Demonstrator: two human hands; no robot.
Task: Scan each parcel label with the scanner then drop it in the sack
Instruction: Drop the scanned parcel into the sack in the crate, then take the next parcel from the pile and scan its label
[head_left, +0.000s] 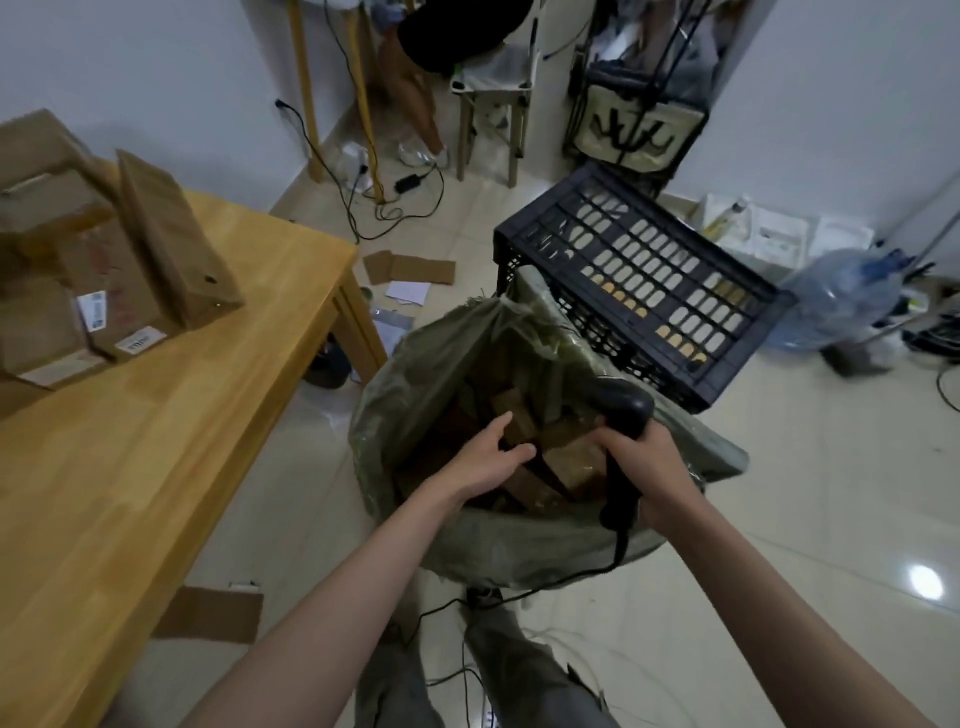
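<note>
Down over the sack (415, 384), our right hand (649, 462) grips the black scanner (621, 415) by its handle, while our left hand (483, 457) hangs with loose fingers, holding nothing, above the brown parcels (566, 462) already inside. More boxes (130, 280) lie on the wooden table (156, 441) to our left, and a black crate (639, 291) stands just behind the sack.

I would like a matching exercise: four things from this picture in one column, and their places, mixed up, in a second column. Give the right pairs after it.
Things:
1. scanner
2. cardboard boxes
3. black crate
4. left hand

Places:
A. on the wooden table
B. on the floor behind the sack
C. in the right hand
D. over the sack's open mouth, holding nothing

Pairs: 1-C, 2-A, 3-B, 4-D
</note>
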